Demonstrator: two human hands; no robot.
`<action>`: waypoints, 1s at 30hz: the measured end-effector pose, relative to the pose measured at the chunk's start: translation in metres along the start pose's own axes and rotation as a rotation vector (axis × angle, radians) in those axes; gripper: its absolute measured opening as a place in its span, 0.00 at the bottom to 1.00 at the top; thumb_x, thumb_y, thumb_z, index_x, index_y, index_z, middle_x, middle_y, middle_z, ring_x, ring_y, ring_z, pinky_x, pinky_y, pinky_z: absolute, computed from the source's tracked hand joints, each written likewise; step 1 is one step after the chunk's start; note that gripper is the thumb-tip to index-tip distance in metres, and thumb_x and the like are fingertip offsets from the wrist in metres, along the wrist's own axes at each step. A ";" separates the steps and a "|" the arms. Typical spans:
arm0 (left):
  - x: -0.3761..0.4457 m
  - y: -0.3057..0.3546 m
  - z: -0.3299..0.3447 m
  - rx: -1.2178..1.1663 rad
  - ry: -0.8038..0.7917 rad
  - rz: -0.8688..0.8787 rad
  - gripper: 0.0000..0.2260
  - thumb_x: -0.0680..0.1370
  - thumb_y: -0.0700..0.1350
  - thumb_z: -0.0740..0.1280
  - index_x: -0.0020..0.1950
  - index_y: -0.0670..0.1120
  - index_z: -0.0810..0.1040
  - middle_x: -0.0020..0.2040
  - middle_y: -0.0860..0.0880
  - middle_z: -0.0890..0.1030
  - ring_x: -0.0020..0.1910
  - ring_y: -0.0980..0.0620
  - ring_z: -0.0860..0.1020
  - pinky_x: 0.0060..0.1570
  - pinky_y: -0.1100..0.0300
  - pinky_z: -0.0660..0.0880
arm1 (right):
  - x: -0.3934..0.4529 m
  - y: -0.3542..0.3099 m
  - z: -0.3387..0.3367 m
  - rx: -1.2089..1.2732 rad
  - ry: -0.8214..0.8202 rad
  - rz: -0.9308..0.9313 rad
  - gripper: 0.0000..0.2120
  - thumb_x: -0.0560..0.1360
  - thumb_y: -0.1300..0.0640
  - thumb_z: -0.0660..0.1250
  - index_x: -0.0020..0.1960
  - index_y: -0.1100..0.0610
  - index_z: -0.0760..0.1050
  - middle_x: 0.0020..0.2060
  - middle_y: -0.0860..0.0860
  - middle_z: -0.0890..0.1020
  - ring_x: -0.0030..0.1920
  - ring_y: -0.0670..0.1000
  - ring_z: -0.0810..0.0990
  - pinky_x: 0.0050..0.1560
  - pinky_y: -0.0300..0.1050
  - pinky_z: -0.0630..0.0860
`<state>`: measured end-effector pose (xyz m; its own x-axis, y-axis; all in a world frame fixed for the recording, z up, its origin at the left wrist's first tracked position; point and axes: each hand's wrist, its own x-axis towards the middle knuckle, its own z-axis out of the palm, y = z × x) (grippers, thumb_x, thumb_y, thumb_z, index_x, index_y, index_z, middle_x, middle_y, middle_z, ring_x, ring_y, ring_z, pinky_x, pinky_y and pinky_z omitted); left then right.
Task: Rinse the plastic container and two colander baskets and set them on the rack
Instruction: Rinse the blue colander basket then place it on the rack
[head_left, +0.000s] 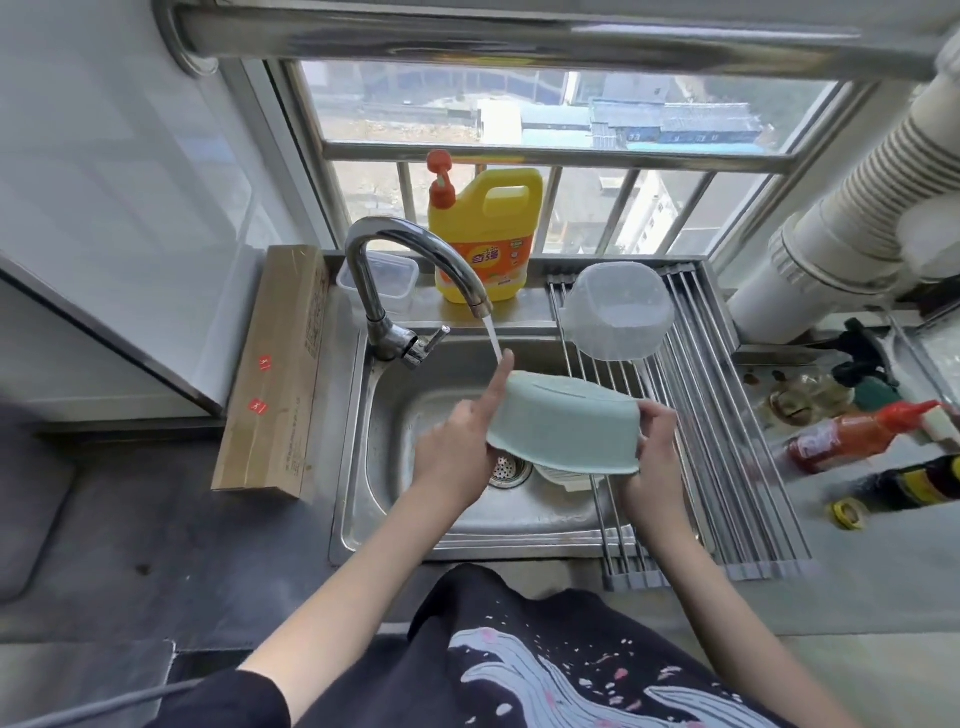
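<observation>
I stand at a stainless steel sink (379, 525) set under a barred window, with water running from the curved chrome tap (410, 265). Over the basin I hold a pale green plastic colander basket (563, 428), tipped on its side just below the stream. My left hand (457, 452) steadies its left edge with the forefinger stretched up along the rim into the water, the other fingers curled under; my right hand (652, 436) pinches the right rim between thumb and fingers. By my reckoning I am in the middle of the job: the clear round plastic container (618, 312) already lies on the roll-up rack of steel rods (727, 441) across the right part of the sink, so that piece looks done. This green basket is being rinsed, and a white slotted piece (563, 480) in the basin below it is probably the second basket, not yet touched, though most of it is hidden. The rack has room in front of the container, so nothing blocks the set-down. Around me stand a yellow dish soap jug with an orange pump (485, 239) on the sill, a small clear lidded box (384, 280) behind the tap, a long brown cardboard carton (275, 369) to the left, and a red sauce bottle (852, 436) with a dark bottle (914, 483) lying on the counter to the right.
</observation>
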<state>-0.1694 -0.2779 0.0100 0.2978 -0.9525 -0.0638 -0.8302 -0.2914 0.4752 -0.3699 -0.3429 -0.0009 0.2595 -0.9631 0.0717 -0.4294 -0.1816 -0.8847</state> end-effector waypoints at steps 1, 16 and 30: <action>-0.003 0.000 0.000 -0.049 -0.005 0.041 0.44 0.76 0.38 0.59 0.67 0.72 0.29 0.56 0.47 0.77 0.45 0.44 0.78 0.36 0.54 0.71 | -0.001 0.003 0.003 -0.054 -0.010 -0.016 0.24 0.71 0.64 0.68 0.62 0.57 0.61 0.49 0.40 0.72 0.46 0.47 0.78 0.37 0.36 0.73; -0.009 -0.015 0.010 -0.072 -0.050 0.248 0.55 0.65 0.23 0.57 0.68 0.75 0.36 0.77 0.54 0.59 0.63 0.43 0.75 0.43 0.46 0.79 | 0.001 0.015 -0.026 0.939 -0.359 0.796 0.22 0.77 0.61 0.55 0.71 0.53 0.64 0.64 0.60 0.75 0.58 0.61 0.77 0.51 0.59 0.79; 0.002 -0.010 0.019 -0.712 -0.157 -0.369 0.33 0.71 0.28 0.54 0.73 0.53 0.64 0.73 0.47 0.66 0.72 0.49 0.65 0.61 0.48 0.71 | 0.022 0.007 -0.037 0.074 -0.003 0.387 0.30 0.74 0.41 0.65 0.70 0.54 0.61 0.59 0.51 0.73 0.52 0.50 0.77 0.44 0.47 0.77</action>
<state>-0.1695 -0.2791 -0.0120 0.3799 -0.8230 -0.4224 -0.1772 -0.5129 0.8400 -0.3994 -0.3723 0.0118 0.0935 -0.9569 -0.2750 -0.4330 0.2096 -0.8767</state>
